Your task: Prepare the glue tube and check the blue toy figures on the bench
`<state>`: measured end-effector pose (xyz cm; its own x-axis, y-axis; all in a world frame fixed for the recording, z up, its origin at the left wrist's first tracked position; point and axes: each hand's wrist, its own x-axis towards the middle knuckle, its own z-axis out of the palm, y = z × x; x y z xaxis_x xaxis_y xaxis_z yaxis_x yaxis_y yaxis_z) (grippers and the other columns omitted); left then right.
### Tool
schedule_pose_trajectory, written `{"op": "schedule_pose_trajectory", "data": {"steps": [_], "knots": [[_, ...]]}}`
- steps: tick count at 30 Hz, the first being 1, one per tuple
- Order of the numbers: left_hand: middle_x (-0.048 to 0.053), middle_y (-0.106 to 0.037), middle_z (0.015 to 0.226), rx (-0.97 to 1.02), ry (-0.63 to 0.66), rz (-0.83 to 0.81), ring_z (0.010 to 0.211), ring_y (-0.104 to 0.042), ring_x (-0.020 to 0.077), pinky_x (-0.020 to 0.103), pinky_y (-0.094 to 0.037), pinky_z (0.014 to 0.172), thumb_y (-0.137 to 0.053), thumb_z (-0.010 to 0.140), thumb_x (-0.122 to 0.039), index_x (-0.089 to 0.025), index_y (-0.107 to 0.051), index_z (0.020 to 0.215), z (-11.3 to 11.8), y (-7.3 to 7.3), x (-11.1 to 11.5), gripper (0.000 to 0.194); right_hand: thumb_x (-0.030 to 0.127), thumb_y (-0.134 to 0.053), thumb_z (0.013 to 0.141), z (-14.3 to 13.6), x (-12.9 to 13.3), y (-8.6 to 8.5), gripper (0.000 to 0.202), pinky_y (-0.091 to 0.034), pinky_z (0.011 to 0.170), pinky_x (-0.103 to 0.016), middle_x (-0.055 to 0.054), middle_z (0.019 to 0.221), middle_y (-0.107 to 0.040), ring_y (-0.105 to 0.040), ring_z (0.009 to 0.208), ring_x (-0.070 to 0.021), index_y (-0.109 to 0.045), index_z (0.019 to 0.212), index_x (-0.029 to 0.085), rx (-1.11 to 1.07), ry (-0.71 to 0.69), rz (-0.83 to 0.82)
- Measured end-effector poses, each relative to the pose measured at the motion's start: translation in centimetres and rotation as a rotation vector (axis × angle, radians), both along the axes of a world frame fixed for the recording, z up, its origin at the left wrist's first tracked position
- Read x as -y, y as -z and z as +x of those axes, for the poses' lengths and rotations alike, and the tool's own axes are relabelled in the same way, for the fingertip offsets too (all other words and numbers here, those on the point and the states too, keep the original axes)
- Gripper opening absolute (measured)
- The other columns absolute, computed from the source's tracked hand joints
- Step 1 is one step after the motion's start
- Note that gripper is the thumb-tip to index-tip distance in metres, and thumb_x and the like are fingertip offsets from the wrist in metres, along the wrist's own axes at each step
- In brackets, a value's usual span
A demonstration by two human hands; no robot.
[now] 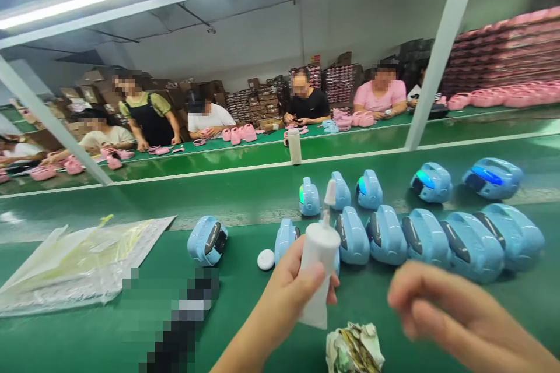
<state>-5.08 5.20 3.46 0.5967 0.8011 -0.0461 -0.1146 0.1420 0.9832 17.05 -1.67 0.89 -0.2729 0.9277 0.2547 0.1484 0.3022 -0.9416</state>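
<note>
My left hand [294, 280] is wrapped round a white squeeze bottle [322, 245] held upright, its narrow nozzle topped by a whitish cap [331, 192]. To the right of the bottle hovers my right hand [433, 303], blurred, fingers curled; its fingertips are smeared, and whether they hold anything is unclear. Behind both hands stands a row of light blue rounded devices with handles [387, 236]. One blue device [207, 241] sits apart at the left. A small white round piece [265, 260] lies left of the bottle. Below the bottle is a crumpled, stained wad [355, 348].
A plastic bag [87, 262] lies flat on the green table [245, 326] at left, near a pixelated dark object [184, 320]. More blue devices with lit fronts [431, 182] stand farther back. Across the belt, several people handle pink parts. A pale cylinder [294, 147] stands there.
</note>
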Motion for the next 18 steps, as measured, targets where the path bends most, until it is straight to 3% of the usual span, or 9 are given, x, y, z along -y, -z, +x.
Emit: {"op": "schedule_pose_trajectory", "data": {"steps": [2,4,8,13,18], "knots": [[0.001,-0.049,0.075,-0.167,-0.019,0.12,0.063,-0.045,0.0064,0.017,-0.036,0.059,-0.062,0.07,-0.062,-0.012,-0.047,0.096,-0.2,-0.3,0.3,0.058,0.037,-0.053,0.092,-0.1,-0.6,-2.3,0.014,-0.047,0.066,-0.012,-0.001,0.08,-0.055,-0.053,0.072,-0.0096,-0.059,0.101,0.028,-0.002,0.283,0.142],[-0.001,-0.046,0.072,-0.308,-0.028,0.211,0.063,-0.038,0.0065,0.017,-0.032,0.057,-0.064,0.071,-0.056,-0.012,-0.052,0.093,-0.2,-0.7,0.6,0.051,0.04,-0.049,0.095,-0.9,-1.3,-4.0,0.02,-0.045,0.069,-0.011,-0.001,0.088,-0.055,-0.052,0.075,-0.0084,-0.056,0.112,0.031,-0.008,0.392,0.259],[-0.001,-0.051,0.074,-0.432,-0.016,0.296,0.065,-0.038,0.0073,0.017,-0.031,0.059,-0.066,0.072,-0.038,-0.014,-0.061,0.097,0.0,-1.6,1.2,0.035,0.051,-0.05,0.092,-2.6,-2.7,-5.0,0.036,-0.044,0.068,-0.013,-0.001,0.088,-0.052,-0.049,0.075,-0.0087,-0.052,0.122,0.032,-0.036,0.329,0.326],[-0.002,-0.059,0.074,-0.484,-0.115,0.251,0.065,-0.043,0.008,0.016,-0.032,0.061,-0.071,0.066,-0.032,-0.017,-0.068,0.09,-0.2,-2.7,1.8,0.028,0.027,-0.057,0.092,-3.4,-3.1,-4.6,0.003,-0.041,0.061,-0.006,0.004,0.08,-0.054,-0.05,0.067,-0.0029,-0.06,0.093,0.026,-0.063,0.294,0.282],[-0.004,-0.059,0.068,-0.489,-0.14,0.233,0.059,-0.04,0.0064,0.014,-0.032,0.057,-0.073,0.064,-0.03,-0.019,-0.069,0.084,-0.5,-3.1,1.5,0.023,0.021,-0.053,0.094,-3.4,-2.9,-4.6,0.011,-0.043,0.065,-0.005,0.004,0.084,-0.056,-0.055,0.072,-0.0032,-0.059,0.098,0.029,-0.014,0.297,0.306]]}}
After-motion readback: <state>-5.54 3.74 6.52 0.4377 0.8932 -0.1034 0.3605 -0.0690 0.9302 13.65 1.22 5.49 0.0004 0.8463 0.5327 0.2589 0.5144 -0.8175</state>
